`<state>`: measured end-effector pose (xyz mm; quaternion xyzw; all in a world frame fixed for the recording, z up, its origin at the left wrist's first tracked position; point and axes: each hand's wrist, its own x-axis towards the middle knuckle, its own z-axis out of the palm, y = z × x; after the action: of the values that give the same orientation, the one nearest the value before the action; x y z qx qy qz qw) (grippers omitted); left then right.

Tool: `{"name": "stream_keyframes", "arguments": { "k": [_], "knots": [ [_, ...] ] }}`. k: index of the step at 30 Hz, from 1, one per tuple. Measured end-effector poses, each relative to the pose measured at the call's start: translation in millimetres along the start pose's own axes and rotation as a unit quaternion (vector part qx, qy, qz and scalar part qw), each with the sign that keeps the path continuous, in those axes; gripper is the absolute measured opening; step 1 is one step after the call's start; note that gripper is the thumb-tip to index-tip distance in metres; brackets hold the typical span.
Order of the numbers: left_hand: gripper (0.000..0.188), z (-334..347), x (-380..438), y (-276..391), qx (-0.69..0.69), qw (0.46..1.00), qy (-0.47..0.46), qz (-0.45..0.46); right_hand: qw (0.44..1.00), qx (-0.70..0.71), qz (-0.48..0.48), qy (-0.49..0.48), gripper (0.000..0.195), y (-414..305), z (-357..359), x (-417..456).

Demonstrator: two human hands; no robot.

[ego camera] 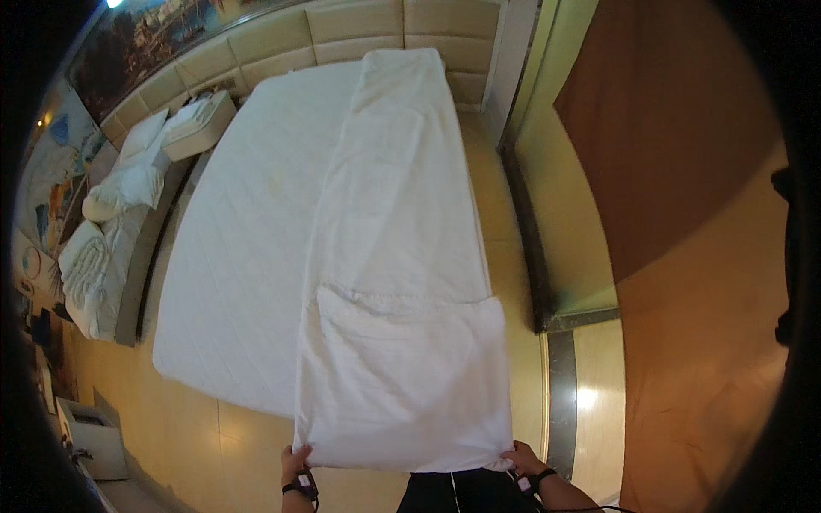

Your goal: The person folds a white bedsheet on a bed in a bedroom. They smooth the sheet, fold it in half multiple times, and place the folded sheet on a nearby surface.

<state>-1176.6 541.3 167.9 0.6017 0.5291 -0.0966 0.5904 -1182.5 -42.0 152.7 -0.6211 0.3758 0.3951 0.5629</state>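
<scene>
A long folded white sheet (397,192) lies lengthwise over the right side of a bare white mattress (250,211), and its near end is folded back on itself. My left hand (297,456) grips the near left corner of the sheet. At the near right corner, my right hand (521,459) pinches the cloth. Between both hands the sheet's near edge hangs stretched out, just above my dark trousers. Each wrist wears a black strap with a small device.
Beyond the mattress stands a padded beige headboard (276,38). At the left are a nightstand (205,125) and a second bed with bunched white bedding (90,276). A brown curtain (693,288) hangs at the right. Lower left stands a white cabinet (96,449).
</scene>
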Motion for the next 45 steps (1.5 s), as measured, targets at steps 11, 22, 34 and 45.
{"name": "stream_keyframes", "arguments": {
  "k": [11,22,34,45],
  "knots": [
    [0.035,53.3,-20.0,83.5,-0.306,0.947,-0.050,0.082,0.969,0.117,-0.157,-0.152,0.048,-116.6,-30.6,-65.4],
    [0.065,97.8,27.4,210.2,-0.454,0.847,-0.129,0.246,0.875,0.211,-0.218,-0.378,0.039,-278.7,-83.1,-11.6],
    [0.059,235.4,6.8,339.7,-0.281,0.905,0.044,0.317,0.938,0.052,-0.301,-0.162,0.014,-425.0,-96.8,69.7],
    [0.055,332.8,204.9,382.4,-0.123,0.963,0.037,0.236,0.978,0.072,-0.174,-0.087,0.021,-525.2,-73.3,229.5]
  ]
}}
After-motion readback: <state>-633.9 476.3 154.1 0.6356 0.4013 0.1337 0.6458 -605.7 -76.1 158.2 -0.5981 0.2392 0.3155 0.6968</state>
